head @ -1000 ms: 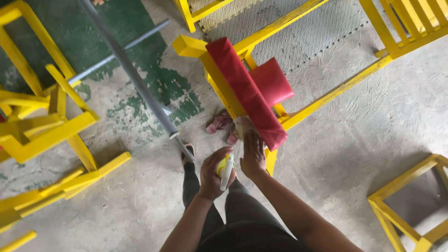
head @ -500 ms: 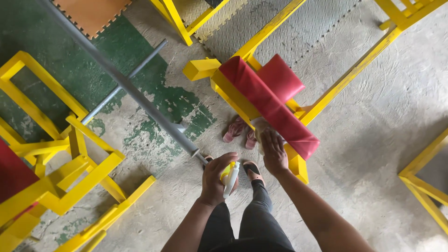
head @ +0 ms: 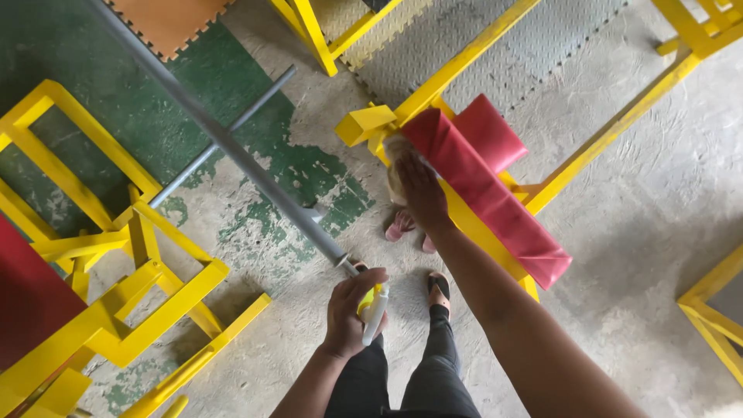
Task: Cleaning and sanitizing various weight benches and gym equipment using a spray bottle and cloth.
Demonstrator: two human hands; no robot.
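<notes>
Right hand [head: 422,190] farther up one red pad [head: 484,193]

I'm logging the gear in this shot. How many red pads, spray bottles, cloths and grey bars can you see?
Red pads: 3, long pad, small pad, left-edge pad
Spray bottles: 1, bottle in the left hand
Cloths: 1, cloth under the right hand
Grey bars: 2, long bar, thin bar
Total: 7

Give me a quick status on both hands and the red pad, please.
Left hand gripping yellow-and-white spray bottle. Right hand pressing pale cloth at upper end of long red vinyl pad on yellow steel frame. Nothing in the way.
</notes>
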